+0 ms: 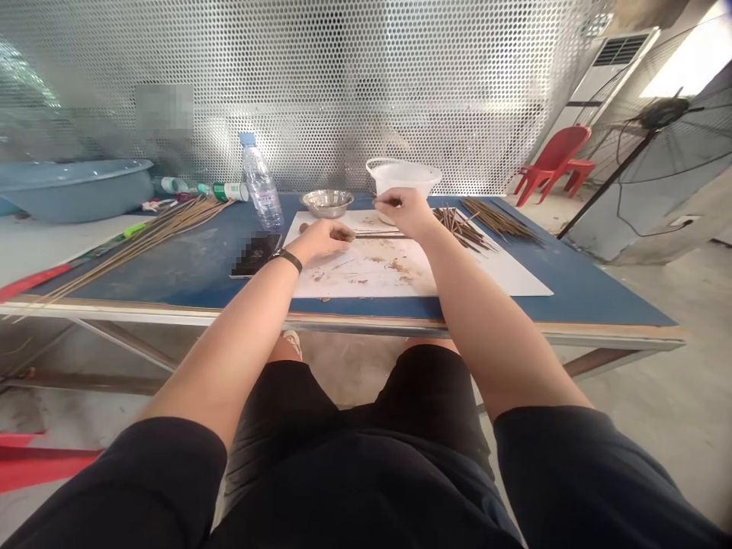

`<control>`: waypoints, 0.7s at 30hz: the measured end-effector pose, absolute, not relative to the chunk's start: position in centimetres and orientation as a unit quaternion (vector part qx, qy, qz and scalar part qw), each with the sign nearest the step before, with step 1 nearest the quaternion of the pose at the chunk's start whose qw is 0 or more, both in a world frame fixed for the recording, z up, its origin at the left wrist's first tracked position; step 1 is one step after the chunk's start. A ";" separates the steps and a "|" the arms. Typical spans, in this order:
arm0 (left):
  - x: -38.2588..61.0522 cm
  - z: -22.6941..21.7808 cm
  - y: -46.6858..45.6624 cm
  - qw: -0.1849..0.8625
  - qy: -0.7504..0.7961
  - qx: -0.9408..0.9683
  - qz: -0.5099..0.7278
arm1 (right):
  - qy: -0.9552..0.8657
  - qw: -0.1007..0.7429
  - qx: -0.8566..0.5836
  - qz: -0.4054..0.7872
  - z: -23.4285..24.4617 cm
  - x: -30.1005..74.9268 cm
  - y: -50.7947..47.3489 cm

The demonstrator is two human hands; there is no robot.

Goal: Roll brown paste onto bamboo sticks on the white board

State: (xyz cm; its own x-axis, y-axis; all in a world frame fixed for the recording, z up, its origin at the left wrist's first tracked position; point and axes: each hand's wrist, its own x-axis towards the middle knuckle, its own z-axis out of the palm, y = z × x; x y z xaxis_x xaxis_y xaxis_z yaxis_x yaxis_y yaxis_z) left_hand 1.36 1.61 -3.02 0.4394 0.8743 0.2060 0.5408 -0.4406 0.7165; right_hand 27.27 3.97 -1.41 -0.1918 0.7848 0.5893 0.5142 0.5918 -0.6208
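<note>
My left hand (321, 239) is over the white board (492, 278), its fingers curled around a small brown lump (344, 235) that looks like paste or clay. Farther right and a little higher, my right hand (407, 212) is closed in a pinch in front of the white plastic tub (403, 175). Something small and dark shows at its fingertips, too small to name. Between the hands, a thin dark stick (380, 236) lies across the board. Brown crumbs (394, 264) are scattered on the board's near part. A metal bowl (328, 203) stands just behind my left hand.
Brown sticks (464, 230) lie in a pile on the board's right, with another bundle (500, 221) beyond. Left are a phone (255, 258), a water bottle (261, 183), long thin rods (142, 232) and a blue basin (80, 191). A perforated metal sheet (320, 91) stands behind the table.
</note>
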 end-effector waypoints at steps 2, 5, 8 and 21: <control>1.4 -3.3 1.8 0.305 0.416 0.802 0.300 | -0.713 0.551 -0.373 0.220 -1.0 26.7 3.8; 1.6 -3.7 2.0 0.305 0.391 0.812 0.308 | -0.681 0.599 -0.311 0.284 -0.6 25.4 3.3; 2.0 -3.8 1.9 0.279 0.394 0.828 0.284 | -0.681 0.599 -0.291 0.303 -0.2 24.0 2.4; 2.2 -3.2 1.5 0.327 0.389 0.841 0.185 | -0.702 0.567 -0.367 0.226 0.7 23.1 -0.2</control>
